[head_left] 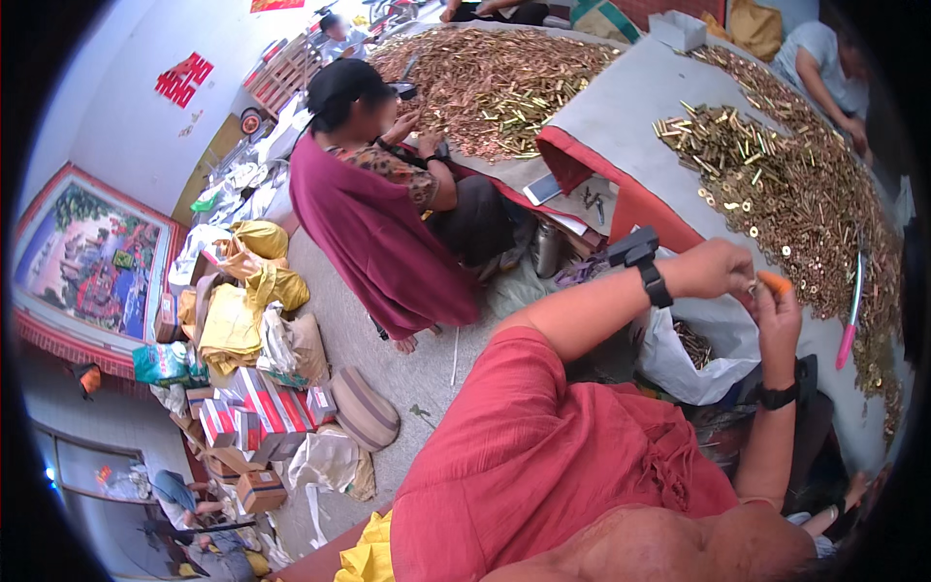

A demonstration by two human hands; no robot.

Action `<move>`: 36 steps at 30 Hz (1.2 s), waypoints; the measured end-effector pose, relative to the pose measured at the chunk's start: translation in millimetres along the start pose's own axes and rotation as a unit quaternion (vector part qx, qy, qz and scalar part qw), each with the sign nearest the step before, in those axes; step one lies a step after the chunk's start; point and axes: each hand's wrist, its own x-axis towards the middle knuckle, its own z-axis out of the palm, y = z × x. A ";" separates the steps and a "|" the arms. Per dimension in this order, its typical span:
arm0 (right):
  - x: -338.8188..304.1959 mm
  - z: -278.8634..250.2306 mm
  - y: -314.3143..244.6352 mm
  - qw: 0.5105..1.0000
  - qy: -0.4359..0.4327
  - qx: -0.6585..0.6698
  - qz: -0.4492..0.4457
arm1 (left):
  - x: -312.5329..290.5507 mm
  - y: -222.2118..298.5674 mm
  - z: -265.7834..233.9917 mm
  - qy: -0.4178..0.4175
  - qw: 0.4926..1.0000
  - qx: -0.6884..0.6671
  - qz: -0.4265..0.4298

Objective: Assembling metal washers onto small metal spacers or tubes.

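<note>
Over the near edge of the grey-covered table, my left hand (716, 270) and my right hand (779, 325) meet fingertip to fingertip. Both are closed in a pinch; a tiny pale piece seems to show between them, too small to name. An orange finger cover (774, 283) sits on a finger of my right hand. Just below the hands, an open white sack (713, 373) holds thin dark metal pieces (692, 344). Right of the hands spreads a heap of brass-coloured fasteners (805, 213), with tubes, screws and ring-like washers (754, 232) among them.
A pink-handled tool (848, 335) lies by the heap. A phone (542, 189) rests at the table's corner. A person in a maroon cape (383, 238) works at another fastener heap (495, 82). Boxes (262, 417) and yellow sacks (233, 325) crowd the floor at left.
</note>
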 end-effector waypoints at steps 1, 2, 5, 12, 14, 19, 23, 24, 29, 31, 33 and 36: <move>0.6 -5.3 -5.6 0.999 0.040 -0.022 -0.015 | 9.5 4.0 2.6 -0.004 0.999 -0.039 0.000; 2.0 -3.7 -18.3 0.992 0.078 -0.096 -0.010 | 16.0 8.8 1.3 -0.015 0.999 -0.026 -0.018; 41.8 -23.2 -6.5 0.995 0.086 0.020 0.042 | 65.8 -25.5 14.3 0.027 0.998 -0.048 0.022; 78.5 -43.5 12.1 0.979 0.112 0.163 0.053 | 121.3 -47.9 30.2 0.139 0.981 -0.120 -0.067; 82.0 -41.7 17.7 0.975 0.122 0.168 0.073 | 123.3 -65.8 35.3 0.150 0.973 -0.160 -0.076; 93.4 -46.7 40.0 0.969 0.054 0.220 0.101 | 125.5 -66.8 41.1 0.135 0.951 -0.221 -0.166; 97.9 -44.5 37.8 0.967 0.065 0.224 0.100 | 129.1 -73.9 38.0 0.117 0.954 -0.215 -0.171; 99.0 -46.3 40.8 0.967 0.068 0.223 0.102 | 129.7 -74.9 40.9 0.110 0.958 -0.212 -0.157; 105.2 -49.8 46.3 0.966 0.054 0.237 0.091 | 131.6 -80.1 41.3 0.110 0.955 -0.219 -0.167; 104.0 -43.0 44.4 0.965 0.044 0.240 0.092 | 132.1 -83.6 41.0 0.118 0.953 -0.220 -0.172; 103.2 -42.2 45.3 0.965 0.035 0.243 0.095 | 131.1 -82.0 41.2 0.109 0.963 -0.188 -0.161; 104.2 -47.3 45.2 0.971 0.065 0.216 0.077 | 134.0 -80.8 40.2 0.121 0.953 -0.223 -0.167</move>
